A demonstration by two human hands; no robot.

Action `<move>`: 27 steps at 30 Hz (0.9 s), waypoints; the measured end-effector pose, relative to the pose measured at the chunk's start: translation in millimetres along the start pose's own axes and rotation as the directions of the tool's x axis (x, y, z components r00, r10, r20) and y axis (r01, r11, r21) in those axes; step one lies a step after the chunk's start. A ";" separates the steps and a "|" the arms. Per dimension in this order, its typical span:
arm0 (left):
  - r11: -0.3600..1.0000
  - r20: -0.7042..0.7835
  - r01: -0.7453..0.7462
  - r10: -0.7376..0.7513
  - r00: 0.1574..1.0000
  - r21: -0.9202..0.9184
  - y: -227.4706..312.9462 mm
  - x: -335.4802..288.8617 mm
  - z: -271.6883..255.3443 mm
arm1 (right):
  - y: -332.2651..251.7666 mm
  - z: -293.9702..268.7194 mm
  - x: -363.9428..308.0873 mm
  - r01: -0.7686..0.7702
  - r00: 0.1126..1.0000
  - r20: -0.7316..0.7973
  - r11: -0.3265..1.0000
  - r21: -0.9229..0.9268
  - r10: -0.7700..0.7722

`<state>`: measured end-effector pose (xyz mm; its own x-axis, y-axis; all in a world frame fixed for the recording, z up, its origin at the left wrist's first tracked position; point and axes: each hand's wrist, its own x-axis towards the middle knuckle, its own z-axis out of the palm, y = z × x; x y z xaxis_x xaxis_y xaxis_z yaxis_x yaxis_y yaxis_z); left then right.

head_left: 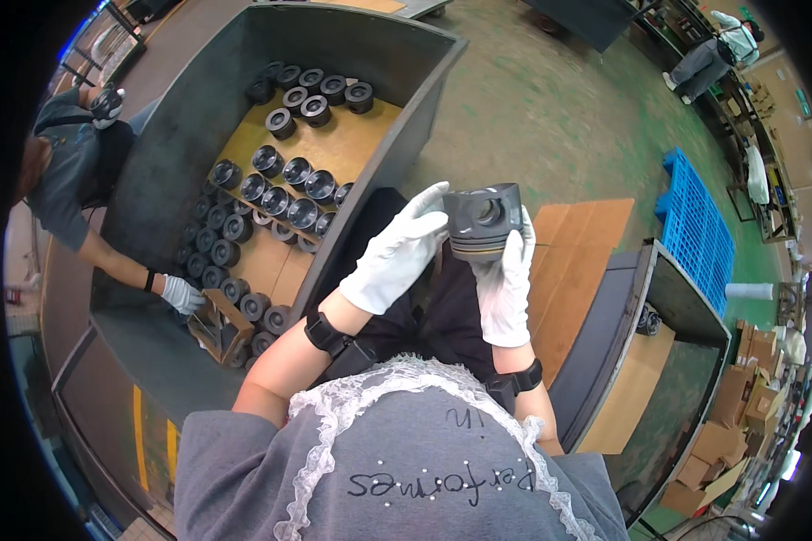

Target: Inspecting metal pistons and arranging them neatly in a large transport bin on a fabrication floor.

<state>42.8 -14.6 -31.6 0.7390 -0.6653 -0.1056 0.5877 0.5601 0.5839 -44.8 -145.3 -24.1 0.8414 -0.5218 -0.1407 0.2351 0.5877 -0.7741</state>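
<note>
A dark grey engine piston [484, 221] with a round pin bore and ring grooves is held up before my body. My white-gloved right hand [505, 288] grips it from below and from its right side, with the thumb on its near face. At the piston's left edge is my gloved left hand [395, 257], its fingers stretched out and apart; whether the fingertips touch the metal is hard to tell. Left of me, a deep grey metal bin [424, 99] contains many similar pistons [303, 214], standing in groups on cardboard sheets [352, 135].
Across the bin, a co-worker's gloved hand [182, 294] touches an open cardboard box [221, 326] inside it; their other hand holds a piston [106, 104]. On my right are a cardboard sheet [573, 261], a second metal bin [695, 307] and a blue plastic pallet [695, 225]. Another person [717, 54] stands far right.
</note>
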 end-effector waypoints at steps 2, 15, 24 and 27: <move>0.991 -0.019 0.023 -0.026 0.999 -0.132 -0.7 -2.6 9.7 | 4.3 1.1 0.5 0.034 0.999 -0.007 0.997 -0.063 -0.035; 0.996 0.037 0.091 -0.091 0.995 -0.002 -10.4 -19.0 -2.3 | 16.1 13.9 -19.1 0.634 0.713 0.480 0.175 -0.754 -0.511; 0.164 0.287 -0.368 0.375 0.881 0.915 -4.0 -60.6 44.8 | -3.6 -12.1 -2.4 -0.443 0.884 0.372 0.763 0.470 0.284; 0.155 0.221 -0.278 0.310 0.925 0.948 4.8 -71.7 49.5 | -0.1 -9.2 -7.8 -0.434 0.901 0.203 0.787 0.438 0.384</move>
<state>-23.6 11.4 18.6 0.7931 -0.5502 0.2612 -0.4265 -0.1957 0.8830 -55.9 -146.9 -28.6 0.9468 -0.1192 -0.2990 0.0332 0.9601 -0.2776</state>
